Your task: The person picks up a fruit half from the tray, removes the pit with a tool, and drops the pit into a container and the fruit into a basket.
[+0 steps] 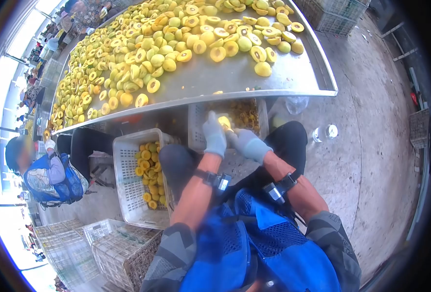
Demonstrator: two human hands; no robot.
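My left hand (214,134), in a pale grey glove, is closed on a yellow peach half (224,123) over a crate. My right hand (250,145), gloved too, is closed right beside the fruit; whatever its fingers hold is hidden. Below both hands, under the table edge, stands a white crate (194,127) with yellow-brown scraps (247,114) in it. To the left of my knee, a white plastic basket (128,182) holds several yellow fruit halves (150,168).
A metal table (298,73) bears a large heap of halved peaches (167,44). Another person (55,170) in a blue vest sits at the left. Stacked crates (123,253) stand behind the basket. A clear jar (331,131) and a plastic bag (296,103) lie on the right.
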